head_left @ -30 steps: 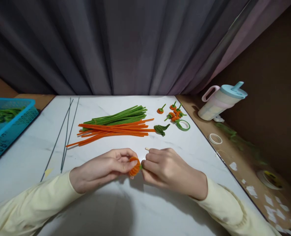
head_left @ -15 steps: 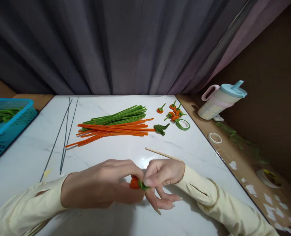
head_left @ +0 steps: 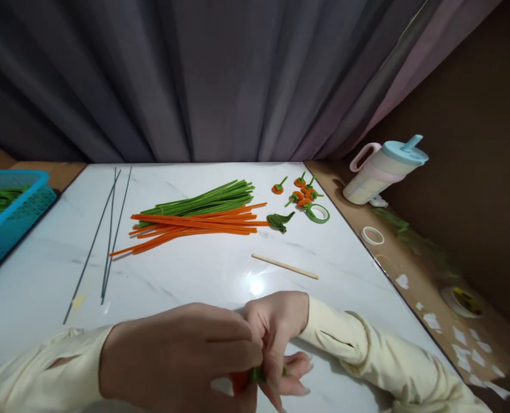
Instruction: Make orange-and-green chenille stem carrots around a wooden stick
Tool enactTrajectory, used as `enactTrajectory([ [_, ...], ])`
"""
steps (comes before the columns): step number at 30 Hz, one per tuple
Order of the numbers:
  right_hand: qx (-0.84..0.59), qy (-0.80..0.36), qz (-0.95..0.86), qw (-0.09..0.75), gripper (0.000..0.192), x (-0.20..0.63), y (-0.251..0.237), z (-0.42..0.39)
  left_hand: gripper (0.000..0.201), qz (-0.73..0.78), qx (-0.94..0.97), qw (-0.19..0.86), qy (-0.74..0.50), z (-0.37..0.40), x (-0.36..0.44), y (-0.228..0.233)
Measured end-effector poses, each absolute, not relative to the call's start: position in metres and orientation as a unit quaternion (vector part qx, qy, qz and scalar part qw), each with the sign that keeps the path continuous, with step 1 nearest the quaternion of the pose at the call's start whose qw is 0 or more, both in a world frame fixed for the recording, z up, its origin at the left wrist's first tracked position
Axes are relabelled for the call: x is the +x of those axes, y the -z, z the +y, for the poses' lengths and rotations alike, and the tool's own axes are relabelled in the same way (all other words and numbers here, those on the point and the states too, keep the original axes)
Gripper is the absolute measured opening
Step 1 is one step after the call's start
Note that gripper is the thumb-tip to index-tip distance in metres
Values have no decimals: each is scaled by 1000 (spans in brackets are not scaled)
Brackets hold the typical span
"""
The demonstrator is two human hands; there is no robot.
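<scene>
Mid-twist on a small orange-and-green pipe-cleaner piece, pinched from both sides between left hand and right hand, each grip closed on it; next, probably tightening the green stem.

Taking the wooden stick as landmark: the counter lies bare between it and the two hands below, an open strip wide enough to pass through. Left of the stick the marble stays free as far as the thin dark wires, which run lengthwise and bar a low sweep. Behind the stick the bundle of orange and green pipe cleaners blocks the middle, with a folded green piece just at its right end. Behind and right of the stick sit small orange pieces and a green tape ring, close together. Far left a blue basket closes the edge; far right a lidded cup stands off the marble
</scene>
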State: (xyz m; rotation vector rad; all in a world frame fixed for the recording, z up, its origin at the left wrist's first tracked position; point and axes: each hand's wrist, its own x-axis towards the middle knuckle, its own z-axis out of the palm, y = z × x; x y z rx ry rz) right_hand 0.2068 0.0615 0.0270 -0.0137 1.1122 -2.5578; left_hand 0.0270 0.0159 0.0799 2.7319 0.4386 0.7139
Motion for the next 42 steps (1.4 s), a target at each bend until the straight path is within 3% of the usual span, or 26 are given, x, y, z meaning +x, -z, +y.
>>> enactTrajectory([
  [3,2,874,438,211,44,210,-31,67,18,145,943,199,-221,16,25,-82],
  [6,146,798,565,149,58,225,-44,79,14,181,949,181,-183,20,21,-82],
  [8,297,670,680,34,57,239,-51,86,10,221,947,160,-170,24,17,-79],
  [10,393,465,792,-39,44,251,-53,89,6,240,947,121,-178,29,13,-76],
  [13,505,166,847,-12,38,258,-43,83,5,215,948,24,-233,36,8,-74],
  [15,513,105,852,23,31,256,-34,74,6,168,949,-49,-261,40,6,-76],
  [19,505,128,853,34,4,248,-24,58,12,102,948,-146,-265,48,3,-88],
  [25,513,160,843,24,18,250,-24,52,24,91,936,-200,-275,51,0,-97],
  [27,496,235,835,-33,15,250,-33,55,28,90,935,-209,-272,51,0,-97],
  [30,443,408,777,-182,15,243,-57,59,30,94,931,-215,-281,55,-2,-98],
  [34,359,640,610,-298,41,223,-86,55,29,121,916,-242,-295,61,-6,-100],
  [37,337,698,544,-323,48,205,-93,50,30,140,909,-249,-304,62,-8,-100],
  [42,356,708,495,-356,43,182,-88,52,31,143,900,-257,-320,62,-8,-97],
])
